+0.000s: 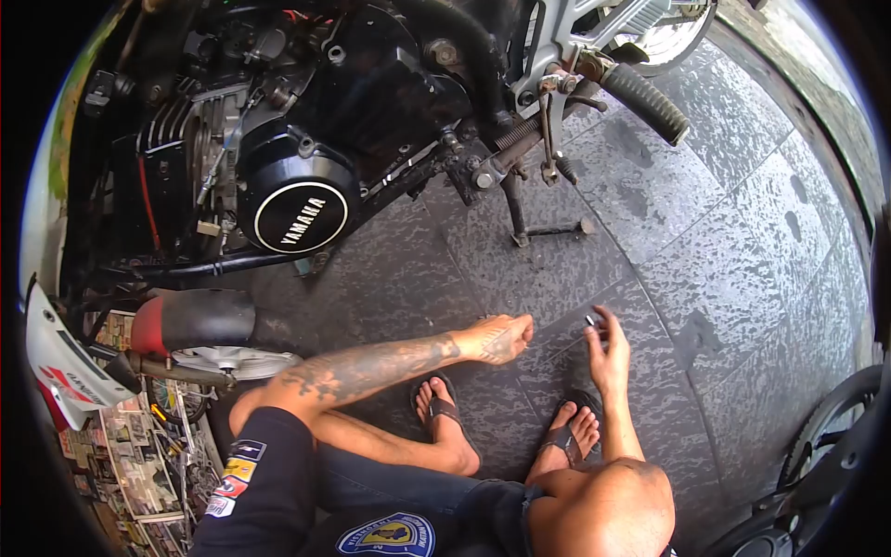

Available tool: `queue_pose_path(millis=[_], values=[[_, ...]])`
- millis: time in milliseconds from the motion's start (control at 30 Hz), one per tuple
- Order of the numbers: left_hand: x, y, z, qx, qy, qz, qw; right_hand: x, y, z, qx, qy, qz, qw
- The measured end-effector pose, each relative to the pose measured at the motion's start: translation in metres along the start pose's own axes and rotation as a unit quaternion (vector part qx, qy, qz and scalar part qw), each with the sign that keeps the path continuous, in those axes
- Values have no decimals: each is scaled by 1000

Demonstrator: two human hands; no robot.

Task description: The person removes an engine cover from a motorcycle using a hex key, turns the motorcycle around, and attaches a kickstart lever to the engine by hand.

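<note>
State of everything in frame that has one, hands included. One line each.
Left hand: grip closed, contents hidden
Right hand: grip curled, pinching
Small piece: held in that grip, identity unclear
Engine cover: fitted
Footpeg: sticking outward
Stand: swung down
Sandals: worn
Floor: blotchy

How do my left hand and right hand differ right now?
Your left hand is curled like a fist; your right hand is looser, seemingly pinching a small shiny piece. The left hand points sideways, toward your right, while the right hand points away from you. Both are bare.
</note>
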State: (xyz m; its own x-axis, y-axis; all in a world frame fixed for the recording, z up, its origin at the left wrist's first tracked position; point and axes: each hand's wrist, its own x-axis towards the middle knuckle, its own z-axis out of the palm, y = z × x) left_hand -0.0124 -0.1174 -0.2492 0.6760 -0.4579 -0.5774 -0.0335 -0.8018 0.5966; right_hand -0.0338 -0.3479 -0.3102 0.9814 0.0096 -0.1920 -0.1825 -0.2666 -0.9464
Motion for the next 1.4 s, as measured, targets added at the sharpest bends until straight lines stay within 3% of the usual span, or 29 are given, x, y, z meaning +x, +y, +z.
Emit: queue_pose_path(millis=[33, 67, 100, 167, 200, 233, 300, 333, 500, 567, 600, 700, 767, 800, 900, 967, 1033, 1167, 1400], values=[[12, -3, 9, -32, -13, -9, 999, 0, 5, 5, -4, -24, -56, 998], [26, -19, 33, -80, 48, 41, 995, 0, -3, 8, 9, -53, -47, 997], [35, -18, 42, -83, 48, 47, 994, 2, -12, 12, 22, -82, -38, 996], [53, -18, 63, -240, 108, -28, 964, 7, -11, 22, -45, -113, -66, 990], [60, -15, 71, -295, 173, 45, 939, 10, -11, 25, -71, -117, -77, 988], [63, -18, 75, -299, 172, 47, 937, 14, -8, 26, -75, -118, -76, 987], [64, -19, 78, -416, 123, -88, 897, 19, -5, 28, -96, -125, -50, 986], [66, -19, 79, -449, 151, -74, 877, 20, -6, 29, -88, -116, -54, 988], [59, -20, 58, -388, 156, -94, 904, 30, 1, 36, -90, -135, -82, 983], [60, -26, 49, -309, 277, -109, 903, 35, 2, 37, -178, -142, -139, 964], [51, -7, 26, -339, 326, -108, 876, 35, 2, 37, -176, -142, -139, 964], [34, 14, -27, -413, 416, 31, 810, 37, -8, 37, -245, -90, -211, 942], [8, 37, -64, -504, 442, 120, 732, 40, -36, 35, -136, -65, -176, 973], [-8, 50, -80, -512, 460, 137, 713, 42, -66, 28, -92, -86, -126, 984], [-39, 64, -108, -525, 523, 117, 661, 60, -146, 6, 1, -97, -216, 972], [-45, 72, -125, -500, 533, 115, 673, 81, -208, -11, -25, -102, -314, 944], [-44, 76, -136, -514, 525, 114, 669, 106, -264, -20, -92, -71, -390, 913], [-42, 80, -144, -551, 501, 117, 657, 138, -326, -10, -190, 114, -575, 787], [-40, 89, -158, -562, 487, 120, 658, 150, -318, 22, -195, 198, -464, 841]])
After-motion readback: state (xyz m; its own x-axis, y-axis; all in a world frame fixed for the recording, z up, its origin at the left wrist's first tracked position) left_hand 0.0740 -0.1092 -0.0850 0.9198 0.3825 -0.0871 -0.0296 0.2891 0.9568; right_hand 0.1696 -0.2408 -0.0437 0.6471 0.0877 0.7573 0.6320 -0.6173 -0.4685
